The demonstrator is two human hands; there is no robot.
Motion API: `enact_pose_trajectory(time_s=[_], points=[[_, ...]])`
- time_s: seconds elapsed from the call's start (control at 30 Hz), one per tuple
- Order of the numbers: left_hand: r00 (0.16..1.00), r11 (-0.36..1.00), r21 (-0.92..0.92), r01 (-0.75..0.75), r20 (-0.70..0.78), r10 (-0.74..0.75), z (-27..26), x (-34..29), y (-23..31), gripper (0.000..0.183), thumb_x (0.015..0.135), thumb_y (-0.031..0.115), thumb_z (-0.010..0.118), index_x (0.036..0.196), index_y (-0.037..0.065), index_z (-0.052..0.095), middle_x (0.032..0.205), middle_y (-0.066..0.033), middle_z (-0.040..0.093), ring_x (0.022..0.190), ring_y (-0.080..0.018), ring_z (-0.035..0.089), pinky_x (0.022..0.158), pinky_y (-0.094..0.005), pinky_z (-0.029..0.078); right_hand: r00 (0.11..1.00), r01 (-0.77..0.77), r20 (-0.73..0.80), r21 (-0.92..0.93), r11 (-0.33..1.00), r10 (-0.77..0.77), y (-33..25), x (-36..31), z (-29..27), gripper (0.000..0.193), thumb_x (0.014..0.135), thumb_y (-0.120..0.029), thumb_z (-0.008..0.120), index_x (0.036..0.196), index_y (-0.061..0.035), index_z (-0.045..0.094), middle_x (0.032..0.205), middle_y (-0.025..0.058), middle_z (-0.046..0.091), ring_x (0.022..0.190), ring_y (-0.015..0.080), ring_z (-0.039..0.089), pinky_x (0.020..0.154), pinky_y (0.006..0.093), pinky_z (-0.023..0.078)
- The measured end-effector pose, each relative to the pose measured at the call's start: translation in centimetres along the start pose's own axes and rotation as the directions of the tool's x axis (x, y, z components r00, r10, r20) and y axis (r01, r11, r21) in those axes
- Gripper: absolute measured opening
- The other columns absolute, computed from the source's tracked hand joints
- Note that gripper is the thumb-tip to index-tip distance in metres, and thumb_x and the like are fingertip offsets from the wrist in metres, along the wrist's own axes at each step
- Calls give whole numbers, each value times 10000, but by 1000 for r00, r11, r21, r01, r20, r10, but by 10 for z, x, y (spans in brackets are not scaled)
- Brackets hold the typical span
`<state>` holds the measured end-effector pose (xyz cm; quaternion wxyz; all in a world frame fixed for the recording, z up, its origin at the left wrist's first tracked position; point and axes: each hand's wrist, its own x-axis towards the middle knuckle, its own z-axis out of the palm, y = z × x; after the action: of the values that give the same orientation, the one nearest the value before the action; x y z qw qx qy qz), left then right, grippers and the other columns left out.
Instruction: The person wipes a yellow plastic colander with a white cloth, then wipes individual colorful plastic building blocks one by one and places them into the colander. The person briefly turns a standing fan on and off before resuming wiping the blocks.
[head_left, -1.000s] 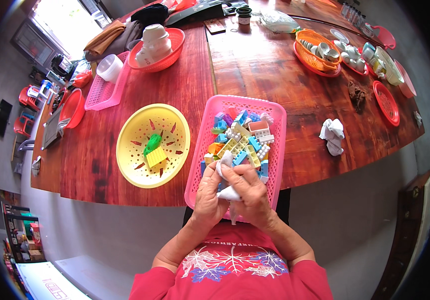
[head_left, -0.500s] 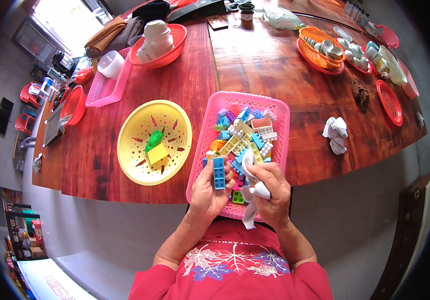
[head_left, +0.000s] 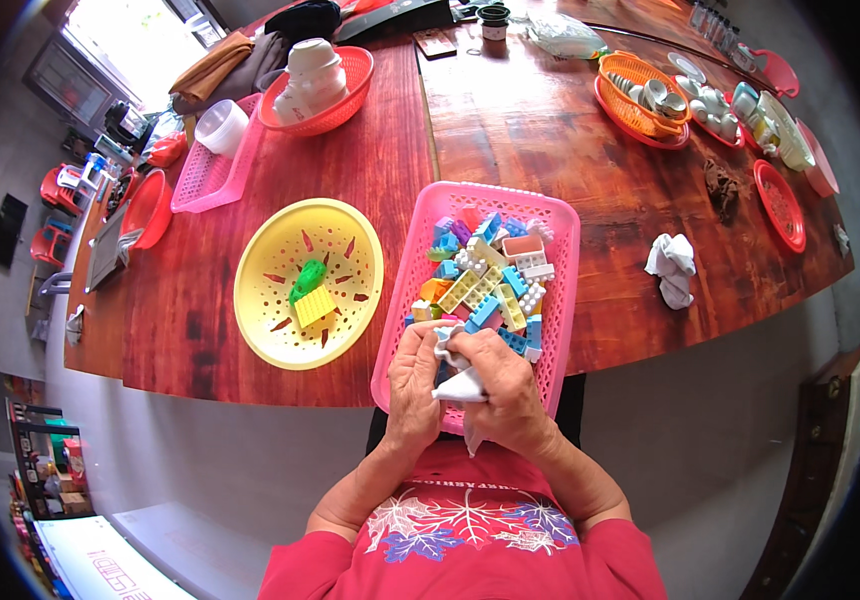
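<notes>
My left hand (head_left: 415, 380) is closed on a blue toy brick that the cloth and fingers now mostly hide. Pinched in my right hand (head_left: 505, 385) is a white cloth (head_left: 462, 387), pressed against the brick, with one end hanging down. Both hands meet over the near end of a pink plastic basket (head_left: 565, 300). Toy bricks (head_left: 490, 285) in blue, yellow, white and other colours fill it. To the left, a yellow colander (head_left: 260, 300) holds a green piece (head_left: 308, 280) and a yellow studded brick (head_left: 316, 308).
A crumpled white cloth (head_left: 672, 270) lies on the wooden table (head_left: 600, 150) to the right. Farther off stand an orange basket of cups (head_left: 615, 65), a red tray (head_left: 780, 205), a red basin with white containers (head_left: 350, 100) and a long pink basket (head_left: 190, 190).
My right hand has moved left and brought the cloth onto the blue brick in my left hand. The brick, plainly visible before, is now mostly covered.
</notes>
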<state>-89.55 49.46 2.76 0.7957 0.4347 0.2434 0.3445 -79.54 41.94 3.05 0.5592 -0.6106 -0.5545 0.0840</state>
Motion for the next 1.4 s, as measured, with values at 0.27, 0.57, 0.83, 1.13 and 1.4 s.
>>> enact_pose_trajectory(time_s=[0.27, 0.57, 0.83, 1.13, 1.4], points=[[984, 943, -292, 160, -22, -174, 2, 8, 5, 276, 1004, 276, 425, 1115, 43, 524, 939, -37, 600, 808, -76, 577, 702, -213, 476, 753, -561, 307, 763, 322, 582, -3, -10, -14, 135, 927, -133, 588, 1038, -56, 596, 873, -23, 619, 757, 26, 546, 641, 225, 462], [998, 977, -204, 67, 30, -62, -1, 3, 0, 225, 1006, 236, 427, 1122, 62, 510, 946, -20, 597, 843, -72, 573, 737, -222, 478, 1000, -21, 23, -33, 999, 21, -4, -11, 3, 380, 664, -24, 705, 1030, -10, 605, 928, 134, 598, 841, 295, 602, 732, 362, 501], [985, 939, -303, 164, 7, -170, 0, 4, 4, 227, 998, 231, 447, 1127, 53, 506, 951, -31, 593, 826, -72, 568, 724, -221, 481, 989, -139, 1, 340, 930, 147, 3, -6, -10, 306, 746, 10, 679, 1046, 11, 622, 935, 104, 613, 827, 207, 615, 721, 288, 493], [991, 938, -320, 132, 27, -130, 0, 2, 12, 253, 992, 251, 456, 1128, 43, 504, 935, -40, 584, 843, -97, 579, 761, -256, 506, 889, -452, 249, 610, 651, 383, 0, -8, -5, 223, 800, 17, 652, 1020, -5, 623, 931, 52, 589, 822, 117, 562, 730, 240, 448], [977, 850, -502, 158, -45, -208, -1, 6, 12, 317, 995, 257, 437, 1177, 7, 508, 980, -82, 597, 881, -160, 585, 806, -311, 498, 993, -100, 87, 221, 970, 82, -19, -4, -9, 325, 720, 16, 696, 1038, -3, 632, 946, 114, 609, 851, 229, 605, 728, 318, 495]])
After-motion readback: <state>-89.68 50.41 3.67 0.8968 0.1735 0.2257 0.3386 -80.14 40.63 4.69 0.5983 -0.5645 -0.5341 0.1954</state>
